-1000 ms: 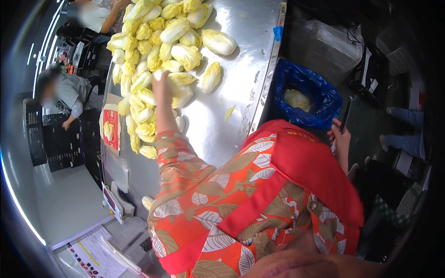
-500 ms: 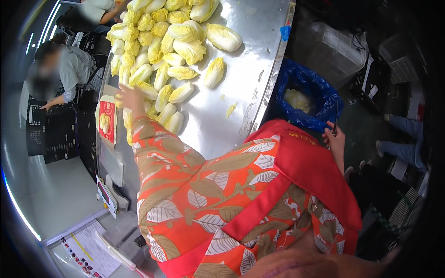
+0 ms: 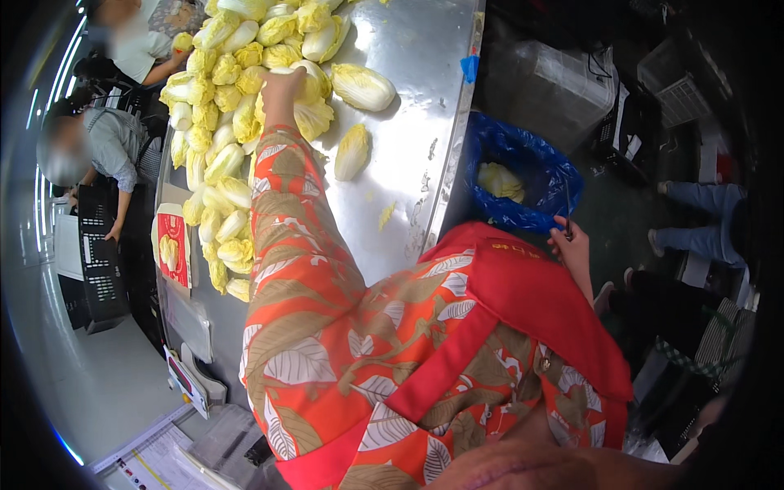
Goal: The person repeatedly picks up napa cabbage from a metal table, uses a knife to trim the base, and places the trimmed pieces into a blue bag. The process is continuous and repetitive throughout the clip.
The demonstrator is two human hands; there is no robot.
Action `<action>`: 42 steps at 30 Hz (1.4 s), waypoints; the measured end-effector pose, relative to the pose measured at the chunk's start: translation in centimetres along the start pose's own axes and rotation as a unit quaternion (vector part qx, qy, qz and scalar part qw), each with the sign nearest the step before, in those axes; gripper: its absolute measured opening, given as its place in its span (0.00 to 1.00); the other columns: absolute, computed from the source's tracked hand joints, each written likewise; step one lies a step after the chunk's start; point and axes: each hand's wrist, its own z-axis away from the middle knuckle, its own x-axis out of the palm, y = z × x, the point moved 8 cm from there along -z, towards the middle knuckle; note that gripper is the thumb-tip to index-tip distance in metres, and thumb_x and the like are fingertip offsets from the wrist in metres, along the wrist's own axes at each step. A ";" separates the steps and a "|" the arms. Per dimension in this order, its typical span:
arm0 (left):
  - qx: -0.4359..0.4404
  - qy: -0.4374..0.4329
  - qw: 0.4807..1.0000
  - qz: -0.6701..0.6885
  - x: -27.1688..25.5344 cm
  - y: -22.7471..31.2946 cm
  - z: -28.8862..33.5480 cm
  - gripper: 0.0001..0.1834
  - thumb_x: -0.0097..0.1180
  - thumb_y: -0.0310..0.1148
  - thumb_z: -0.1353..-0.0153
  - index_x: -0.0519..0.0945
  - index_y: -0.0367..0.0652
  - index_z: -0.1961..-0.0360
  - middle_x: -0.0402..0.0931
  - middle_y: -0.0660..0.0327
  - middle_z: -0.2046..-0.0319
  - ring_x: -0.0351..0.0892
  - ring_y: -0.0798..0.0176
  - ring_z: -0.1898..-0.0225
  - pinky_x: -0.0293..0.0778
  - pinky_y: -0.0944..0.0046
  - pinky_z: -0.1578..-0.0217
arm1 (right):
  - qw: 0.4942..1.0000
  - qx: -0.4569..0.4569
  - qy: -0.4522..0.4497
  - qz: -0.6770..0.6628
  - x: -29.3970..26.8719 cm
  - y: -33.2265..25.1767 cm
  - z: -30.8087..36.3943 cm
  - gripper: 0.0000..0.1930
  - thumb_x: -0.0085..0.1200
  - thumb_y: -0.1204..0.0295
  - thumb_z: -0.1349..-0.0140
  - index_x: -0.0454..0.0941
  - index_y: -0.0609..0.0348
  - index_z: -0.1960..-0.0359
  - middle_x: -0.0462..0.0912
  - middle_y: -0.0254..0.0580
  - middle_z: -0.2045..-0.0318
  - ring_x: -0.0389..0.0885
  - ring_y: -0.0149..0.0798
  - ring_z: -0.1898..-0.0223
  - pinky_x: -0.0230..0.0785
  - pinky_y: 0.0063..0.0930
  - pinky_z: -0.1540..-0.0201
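Observation:
My left hand point(image 3: 284, 85) is stretched out over the heap of yellow-white napa cabbages point(image 3: 237, 122) on the metal table. It touches the heads near the pile's right side; its fingers are blurred and partly hidden, so I cannot make out a grip. Two loose napa cabbages, one large point(image 3: 363, 87) and one smaller point(image 3: 353, 153), lie to its right. Low on the right, my right hand point(image 3: 572, 245) is closed round the handle of a thin knife point(image 3: 568, 204), pointing up beside a blue plastic bag point(image 3: 531, 214). Pale cabbage leaves point(image 3: 500, 181) lie inside the bag.
The metal table point(image 3: 408, 139) carries a red-and-white card box point(image 3: 173, 245) and a scale point(image 3: 189, 380) along its left side. Two people work across it, one holding a black crate point(image 3: 102, 261). Clear plastic bins point(image 3: 563, 82) and another person's legs point(image 3: 698, 220) are at right.
My left hand has moved from the pile's near left edge up and right, farther into the heap. My right hand still holds the knife by the bag. The view has shifted slightly.

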 end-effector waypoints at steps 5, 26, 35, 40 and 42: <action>0.094 0.064 0.993 0.043 -1.2 1.2 3.4 0.60 0.67 0.47 0.62 0.46 0.41 0.31 0.70 0.40 0.46 0.73 0.46 0.46 0.69 0.56 0.46 | 1.000 -0.013 -0.015 0.004 0.5 1.4 0.0 0.20 0.55 0.72 0.41 0.73 0.64 0.46 0.77 0.33 0.80 0.70 0.21 0.83 0.60 0.16 0.81; 0.347 -0.533 0.722 0.273 10.4 13.1 43.9 0.30 0.67 0.37 0.56 0.72 0.37 0.51 0.78 0.56 0.60 0.78 0.63 0.59 0.73 0.65 0.54 | 0.942 -0.281 -0.011 0.181 3.7 -10.5 3.4 0.15 0.54 0.71 0.48 0.80 0.55 0.57 0.83 0.46 0.71 0.82 0.45 0.68 0.72 0.34 0.64; 0.377 -0.552 0.701 0.251 10.2 13.7 45.6 0.30 0.69 0.35 0.56 0.73 0.37 0.52 0.79 0.57 0.61 0.80 0.63 0.59 0.74 0.65 0.56 | 0.940 -0.266 -0.024 0.214 3.9 -11.1 4.5 0.07 0.53 0.68 0.48 0.80 0.55 0.70 0.81 0.46 0.78 0.80 0.48 0.73 0.70 0.39 0.68; 0.356 -0.566 0.700 0.250 10.6 13.6 46.2 0.29 0.70 0.34 0.58 0.74 0.38 0.54 0.79 0.57 0.61 0.80 0.63 0.59 0.74 0.66 0.56 | 0.939 -0.254 -0.029 0.231 3.7 -11.2 4.9 0.07 0.54 0.68 0.48 0.80 0.55 0.71 0.80 0.46 0.79 0.80 0.49 0.74 0.70 0.41 0.68; 0.366 -0.563 0.703 0.235 10.6 13.8 46.3 0.29 0.70 0.34 0.58 0.74 0.38 0.54 0.79 0.57 0.62 0.80 0.63 0.59 0.74 0.66 0.56 | 0.940 -0.239 -0.044 0.241 3.6 -11.0 4.9 0.07 0.54 0.68 0.48 0.80 0.55 0.71 0.80 0.46 0.79 0.80 0.49 0.73 0.70 0.41 0.68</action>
